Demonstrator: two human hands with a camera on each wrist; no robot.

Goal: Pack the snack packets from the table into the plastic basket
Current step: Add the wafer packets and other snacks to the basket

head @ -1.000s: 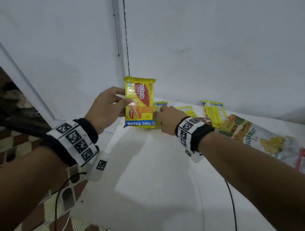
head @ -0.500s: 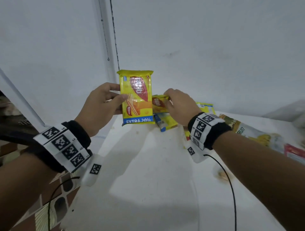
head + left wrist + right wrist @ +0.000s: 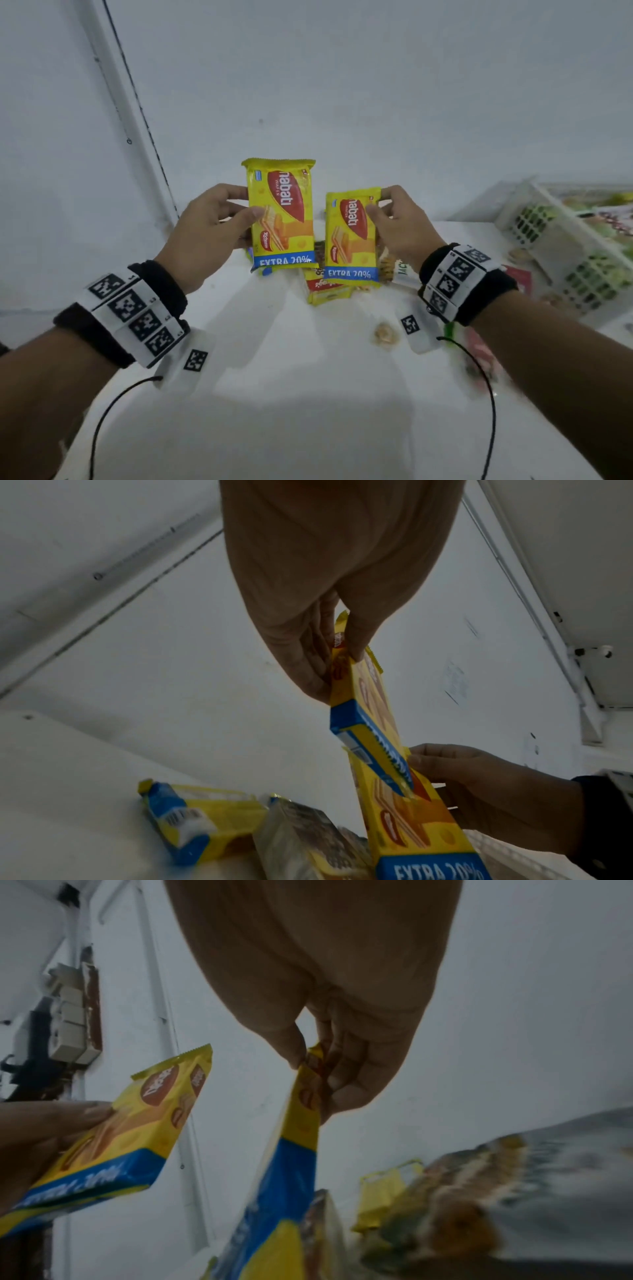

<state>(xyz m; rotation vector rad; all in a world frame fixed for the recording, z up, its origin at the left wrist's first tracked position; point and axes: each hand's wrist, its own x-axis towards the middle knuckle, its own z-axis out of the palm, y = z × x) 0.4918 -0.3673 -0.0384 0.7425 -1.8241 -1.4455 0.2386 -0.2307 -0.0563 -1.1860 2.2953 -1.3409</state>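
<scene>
My left hand [image 3: 219,226] pinches a yellow wafer packet [image 3: 282,216] by its left edge and holds it upright above the white table [image 3: 308,394]. Beside it, my right hand [image 3: 394,222] pinches a second yellow wafer packet [image 3: 352,240] by its right edge, a little lower. In the left wrist view thumb and fingers clamp the first packet [image 3: 363,710]; the second packet [image 3: 411,818] stands behind it. In the right wrist view the fingers grip the second packet [image 3: 294,1150], with the first packet [image 3: 130,1137] at left. The white plastic basket [image 3: 561,250] stands at the right and holds several packets.
More snack packets lie on the table behind and under my hands: a yellow-and-red one [image 3: 325,291], a jackfruit bag [image 3: 400,270] and a red packet [image 3: 517,277]. A small round snack piece [image 3: 383,334] lies loose. White walls close off the back and left.
My right hand has lifted a second yellow wafer packet off the table and turned it upright beside the first. The view has swung right, bringing the basket into sight.
</scene>
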